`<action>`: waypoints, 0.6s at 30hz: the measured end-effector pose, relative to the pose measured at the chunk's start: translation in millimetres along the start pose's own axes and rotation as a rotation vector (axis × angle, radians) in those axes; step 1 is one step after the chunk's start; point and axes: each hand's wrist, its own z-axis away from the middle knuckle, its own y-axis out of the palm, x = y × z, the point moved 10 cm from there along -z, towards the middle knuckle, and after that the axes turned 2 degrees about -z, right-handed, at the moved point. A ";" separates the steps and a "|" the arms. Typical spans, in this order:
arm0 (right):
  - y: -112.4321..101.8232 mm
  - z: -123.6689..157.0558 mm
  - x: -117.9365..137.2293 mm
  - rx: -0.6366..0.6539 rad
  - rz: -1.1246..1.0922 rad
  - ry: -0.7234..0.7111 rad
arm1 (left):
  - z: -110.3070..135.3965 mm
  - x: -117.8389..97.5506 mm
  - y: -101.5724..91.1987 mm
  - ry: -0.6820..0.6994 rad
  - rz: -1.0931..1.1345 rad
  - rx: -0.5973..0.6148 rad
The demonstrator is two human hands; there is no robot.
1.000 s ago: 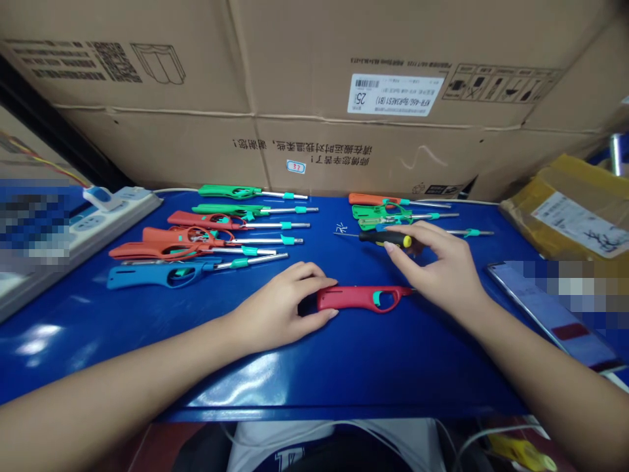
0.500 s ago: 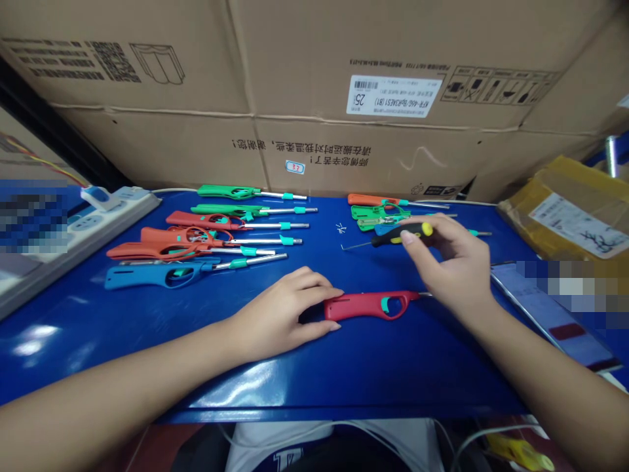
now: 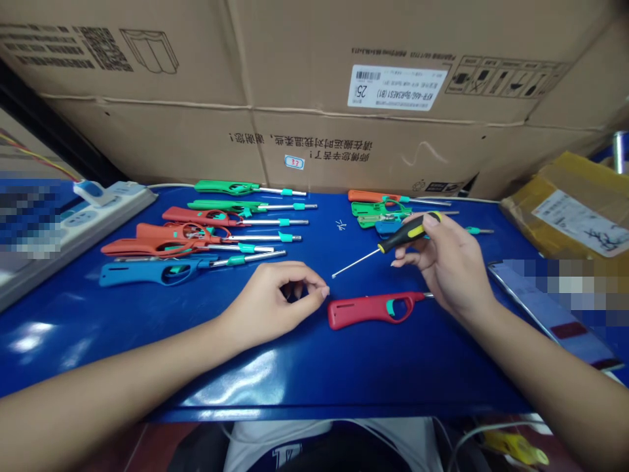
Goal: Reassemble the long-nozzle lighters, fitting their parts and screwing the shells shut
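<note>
The red lighter (image 3: 354, 313) lies flat on the blue table (image 3: 275, 380) before you, its metal rod running rightward until your right hand (image 3: 455, 265) hides it. Just off the lighter's left end is your left hand (image 3: 272, 300), thumb and forefinger brought tip to tip; whether you pinch anything tiny there, I cannot tell. Beyond the lighter's trigger end, your right hand grips the screwdriver (image 3: 407, 233) by its black-and-yellow handle, thumb on top, lower fingers loosely curled; its shaft slants down towards the lighter's left end. To the lighter's right rests a phone (image 3: 540, 308). Beyond the lighter lie small pale pieces (image 3: 341, 225); to its far left, a row of coloured lighters (image 3: 147, 271); farthest behind it stands a cardboard wall (image 3: 304, 78).
</note>
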 end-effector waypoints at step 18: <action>12.8 4.3 -6.0 0.091 0.042 0.034 | -3.2 16.1 16.0 -0.150 0.257 0.126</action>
